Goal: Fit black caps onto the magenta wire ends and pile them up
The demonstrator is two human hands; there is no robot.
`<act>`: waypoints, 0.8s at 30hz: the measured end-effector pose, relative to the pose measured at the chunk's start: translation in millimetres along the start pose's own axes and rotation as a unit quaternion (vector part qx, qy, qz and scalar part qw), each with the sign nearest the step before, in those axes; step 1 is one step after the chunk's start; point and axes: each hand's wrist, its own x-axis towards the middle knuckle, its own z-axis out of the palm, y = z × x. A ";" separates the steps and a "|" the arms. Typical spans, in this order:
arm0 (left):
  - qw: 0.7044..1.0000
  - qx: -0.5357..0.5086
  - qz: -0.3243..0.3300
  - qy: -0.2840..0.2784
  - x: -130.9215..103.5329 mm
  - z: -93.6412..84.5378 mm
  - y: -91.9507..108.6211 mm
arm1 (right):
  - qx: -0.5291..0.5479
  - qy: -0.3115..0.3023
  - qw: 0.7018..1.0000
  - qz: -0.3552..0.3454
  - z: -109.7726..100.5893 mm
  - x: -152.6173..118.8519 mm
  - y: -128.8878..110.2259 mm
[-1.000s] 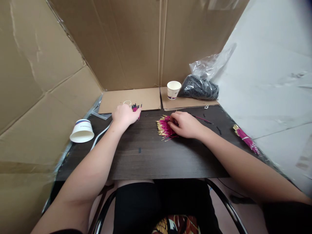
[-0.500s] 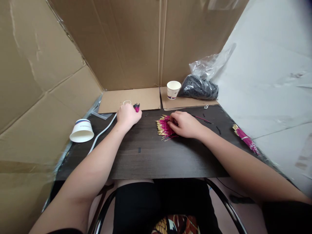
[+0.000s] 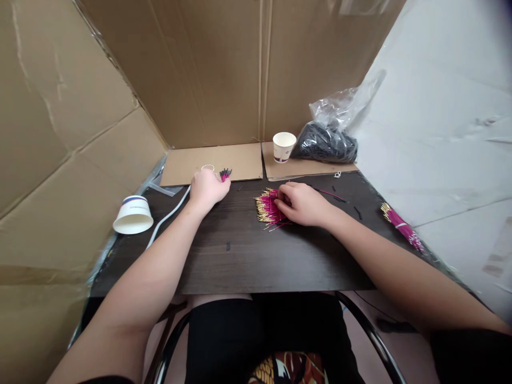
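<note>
My left hand (image 3: pixel 208 189) is closed around a small bundle of magenta wires with black tips (image 3: pixel 225 174), which stick out past its fingers near the cardboard's front edge. To the right, my right hand (image 3: pixel 300 204) has its fingers curled at a loose pile of magenta wires with gold ends (image 3: pixel 267 207). Its thumb and index finger press together over the pile's right side; what lies between them is too small to make out. A single magenta wire (image 3: pixel 328 192) lies behind that hand.
A paper cup (image 3: pixel 284 148) and a bag of black pieces (image 3: pixel 328 143) stand at the back. Another cup (image 3: pixel 133 215) lies at the left beside a white cable (image 3: pixel 165 220). A tied wire bundle (image 3: pixel 403 228) rests at the right edge. Black bits lie scattered about.
The black-tipped bundle shows slightly more beyond my left fingers, and the view has shifted a little. My right hand has hardly moved.
</note>
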 end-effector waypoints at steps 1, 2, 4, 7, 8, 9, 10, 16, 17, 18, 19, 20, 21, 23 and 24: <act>1.000 -0.001 0.000 0.000 -0.3 -1.3 0.2 | -0.001 0.001 1.000 0.000 0.0 0.0 -0.1; 1.000 -0.003 0.001 -0.002 -0.2 -2.9 0.2 | -0.001 0.002 1.000 0.000 0.0 -0.1 -0.1; 1.000 -0.010 -0.007 -0.005 1.8 -7.1 -1.8 | 0.001 0.003 1.000 0.002 0.2 -0.2 -0.1; 0.999 -0.029 -0.038 0.015 10.4 -13.8 -12.2 | 0.004 0.003 1.000 0.003 0.4 -0.2 0.1; 0.998 -0.040 -0.042 0.030 14.3 -15.2 -17.4 | 0.004 0.003 1.000 0.003 0.3 -0.3 0.1; 0.997 -0.054 -0.033 0.045 18.3 -16.0 -23.1 | 0.004 0.002 1.000 0.002 0.3 -0.3 0.0; 0.996 -0.064 -0.021 0.054 22.3 -15.9 -28.8 | 0.003 0.002 1.000 0.001 0.2 -0.3 0.0; 0.995 -0.093 0.007 0.036 38.4 -5.0 -52.1 | -0.002 0.001 1.000 0.000 -0.1 -0.5 -0.5; 0.995 -0.091 0.012 0.033 39.8 -3.6 -53.8 | -0.002 0.001 1.000 0.000 0.0 -0.5 -0.5; 0.995 -0.089 0.014 0.034 41.1 -2.9 -55.2 | -0.002 0.002 1.000 -0.001 0.2 -0.4 -0.6; 0.996 -0.085 0.014 0.039 42.1 -2.8 -56.1 | -0.001 0.003 1.000 -0.002 0.3 -0.4 -0.6; 0.996 -0.077 0.011 0.047 42.8 -3.3 -56.7 | -0.002 0.003 1.000 -0.002 0.5 -0.3 -0.6; 0.996 -0.066 0.009 0.052 43.1 -4.2 -56.9 | -0.003 0.003 1.000 -0.002 0.6 -0.2 -0.6; 0.998 -0.041 0.011 0.047 42.9 -6.5 -56.3 | -0.004 0.003 1.000 -0.001 0.7 0.0 -0.7; 0.999 -0.027 0.012 0.042 42.5 -7.5 -55.8 | -0.004 0.003 1.000 0.000 0.7 0.0 -0.8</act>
